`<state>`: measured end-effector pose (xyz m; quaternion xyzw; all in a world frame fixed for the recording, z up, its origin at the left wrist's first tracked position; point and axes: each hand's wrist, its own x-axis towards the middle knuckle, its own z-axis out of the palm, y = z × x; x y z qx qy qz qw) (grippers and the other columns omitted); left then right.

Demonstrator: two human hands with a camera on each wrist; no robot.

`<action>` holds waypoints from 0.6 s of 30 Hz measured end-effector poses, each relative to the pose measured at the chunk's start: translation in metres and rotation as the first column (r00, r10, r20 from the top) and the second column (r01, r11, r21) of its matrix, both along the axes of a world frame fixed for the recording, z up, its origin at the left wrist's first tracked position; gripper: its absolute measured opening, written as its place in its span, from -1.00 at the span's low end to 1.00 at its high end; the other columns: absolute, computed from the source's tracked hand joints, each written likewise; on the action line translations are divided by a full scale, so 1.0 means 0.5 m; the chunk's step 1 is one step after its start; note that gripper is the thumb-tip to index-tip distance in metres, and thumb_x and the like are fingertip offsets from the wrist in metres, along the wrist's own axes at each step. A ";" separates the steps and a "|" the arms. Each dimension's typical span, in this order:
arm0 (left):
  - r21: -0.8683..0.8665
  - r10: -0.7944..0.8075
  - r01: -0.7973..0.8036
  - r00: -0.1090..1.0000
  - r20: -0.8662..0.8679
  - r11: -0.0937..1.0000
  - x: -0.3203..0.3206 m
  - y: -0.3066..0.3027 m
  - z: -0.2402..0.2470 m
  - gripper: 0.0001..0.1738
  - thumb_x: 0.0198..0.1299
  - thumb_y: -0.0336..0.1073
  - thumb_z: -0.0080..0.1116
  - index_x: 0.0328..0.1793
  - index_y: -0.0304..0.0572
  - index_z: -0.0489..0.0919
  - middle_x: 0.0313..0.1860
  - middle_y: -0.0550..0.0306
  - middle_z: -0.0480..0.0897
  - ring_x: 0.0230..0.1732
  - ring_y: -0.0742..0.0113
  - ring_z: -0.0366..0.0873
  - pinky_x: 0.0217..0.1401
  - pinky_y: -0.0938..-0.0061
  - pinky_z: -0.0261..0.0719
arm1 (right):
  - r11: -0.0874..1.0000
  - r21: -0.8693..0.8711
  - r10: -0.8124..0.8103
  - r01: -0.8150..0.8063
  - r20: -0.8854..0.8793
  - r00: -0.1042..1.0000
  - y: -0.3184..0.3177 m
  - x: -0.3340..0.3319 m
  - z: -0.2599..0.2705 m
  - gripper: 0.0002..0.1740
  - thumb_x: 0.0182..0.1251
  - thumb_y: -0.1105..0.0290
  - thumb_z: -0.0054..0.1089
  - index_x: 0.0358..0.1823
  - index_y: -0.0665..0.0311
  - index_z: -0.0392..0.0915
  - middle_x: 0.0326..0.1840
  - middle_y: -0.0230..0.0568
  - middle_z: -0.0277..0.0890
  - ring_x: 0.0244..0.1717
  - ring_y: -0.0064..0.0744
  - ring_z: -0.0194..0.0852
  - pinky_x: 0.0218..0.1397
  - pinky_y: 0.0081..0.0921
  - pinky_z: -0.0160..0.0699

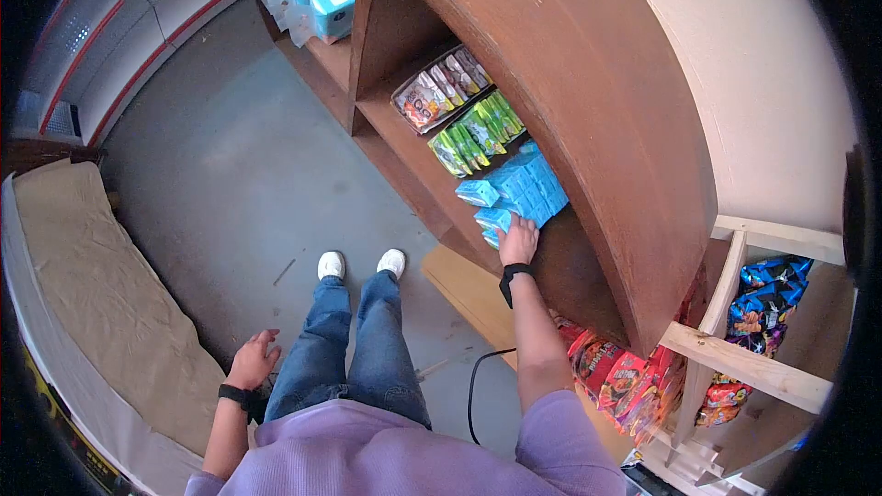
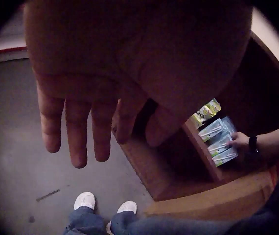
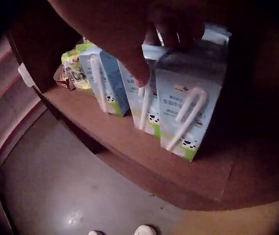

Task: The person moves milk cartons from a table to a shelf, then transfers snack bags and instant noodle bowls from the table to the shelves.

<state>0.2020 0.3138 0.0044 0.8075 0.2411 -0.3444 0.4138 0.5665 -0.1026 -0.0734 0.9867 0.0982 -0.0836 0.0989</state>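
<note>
Milk cartons (image 1: 528, 186) stand on the wooden shelf (image 3: 129, 149) beneath the right hand (image 1: 519, 241), which pinches one, the left hand (image 1: 253, 361) loosely spread, and close-packed neighbours could topple if the grip drags them.

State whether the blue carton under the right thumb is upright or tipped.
Upright: in the right wrist view, the carton stands on its base on the shelf.

Partial lettering on a blue carton (image 3: 177, 110)
"WH" starts a line above blurred Chinese characters; other print is unreadable.
</note>
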 end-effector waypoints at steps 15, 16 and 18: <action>-0.020 0.050 -0.050 0.999 0.001 0.999 0.015 -0.006 0.013 -0.58 0.16 -0.25 0.05 0.16 -0.16 0.45 -0.01 -0.13 0.58 0.04 -0.07 0.52 0.09 0.20 0.48 | 0.984 0.107 0.141 -0.144 0.038 0.989 0.131 0.065 -0.012 -0.40 0.02 0.22 0.37 0.14 0.19 0.43 -0.06 -0.22 0.48 0.09 -0.20 0.32 0.17 -0.25 0.22; -0.018 0.051 -0.051 0.999 0.003 0.999 0.008 -0.002 0.011 -0.58 0.16 -0.25 0.05 0.16 -0.16 0.45 -0.01 -0.13 0.58 0.04 -0.07 0.52 0.09 0.20 0.48 | 0.982 0.136 0.127 -0.132 0.047 0.991 0.123 0.062 -0.012 -0.43 0.02 0.26 0.37 0.11 0.20 0.46 -0.10 -0.22 0.53 0.07 -0.21 0.34 0.15 -0.24 0.22; -0.012 0.074 -0.073 0.997 0.028 0.997 -0.011 0.006 0.000 -0.58 0.16 -0.25 0.05 0.16 -0.15 0.45 -0.02 -0.12 0.58 0.03 -0.07 0.52 0.08 0.20 0.48 | 0.981 0.137 0.131 -0.136 0.042 0.990 0.109 0.052 0.002 -0.44 0.02 0.26 0.36 0.11 0.20 0.46 -0.07 -0.22 0.53 0.07 -0.21 0.34 0.15 -0.24 0.22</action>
